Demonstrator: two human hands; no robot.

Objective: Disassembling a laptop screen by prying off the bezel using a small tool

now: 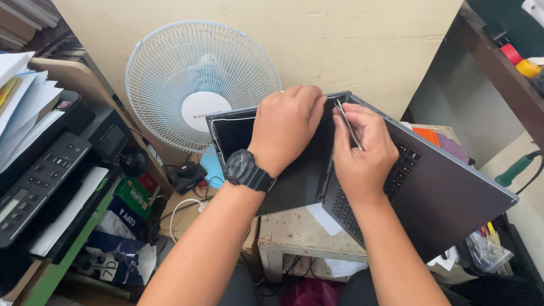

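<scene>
A dark grey laptop [443, 187] stands half open on its side on a small worn table [295, 230], screen to the left, keyboard to the right. My left hand [285, 126], with a black wristwatch, grips the top edge of the screen lid near the hinge. My right hand [362, 151] rests on the keyboard half and holds a thin metal tool [348, 124], its tip at the hinge corner.
A white desk fan [200, 86] stands behind the laptop against a beige wall. A black printer [36, 181] with paper stacks is at the left. A green-handled tool [516, 169] and a shelf [520, 89] with tape rolls are at the right. Boxes lie on the floor.
</scene>
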